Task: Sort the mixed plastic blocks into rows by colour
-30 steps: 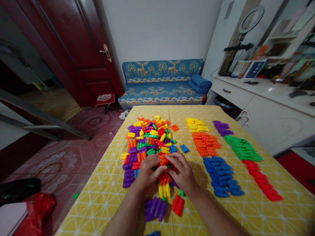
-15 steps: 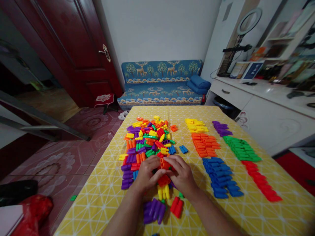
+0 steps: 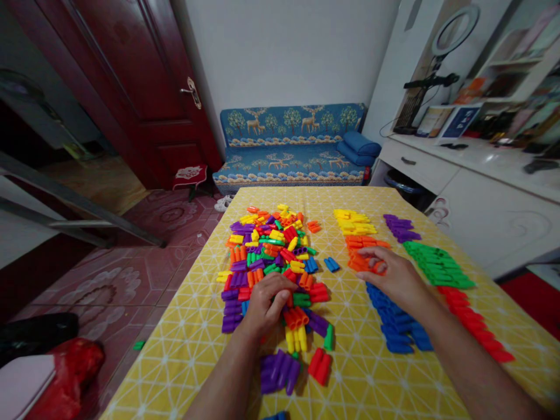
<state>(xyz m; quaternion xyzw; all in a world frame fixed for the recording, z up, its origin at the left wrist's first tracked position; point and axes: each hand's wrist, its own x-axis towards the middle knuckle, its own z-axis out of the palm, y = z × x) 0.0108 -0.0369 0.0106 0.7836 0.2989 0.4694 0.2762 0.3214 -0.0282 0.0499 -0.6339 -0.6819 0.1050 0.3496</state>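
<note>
Mixed coloured plastic bullet-shaped building blocks (image 3: 262, 256) lie in a loose pile on the left half of the table. My left hand (image 3: 269, 300) rests at the near right edge of this pile, fingers curled together; what lies under them is hidden. To the right, my right hand (image 3: 389, 274) is over the sorted orange blocks (image 3: 359, 242). Its thumb and forefinger curve round an orange block (image 3: 371, 266), which blends with the orange group beneath. Just in front of that hand are the blue blocks (image 3: 394, 321).
Sorted yellow (image 3: 354, 223), purple (image 3: 400, 227), green (image 3: 437, 265) and red blocks (image 3: 475, 324) stand in groups on the right. Purple blocks (image 3: 280, 372) and a red block (image 3: 319, 366) lie near me. A patterned sofa (image 3: 289, 143) is beyond the table (image 3: 184, 350).
My right hand has moved from the pile to the orange group on the right, carrying an orange block. My left hand has stayed at the pile. The view has shifted slightly.
</note>
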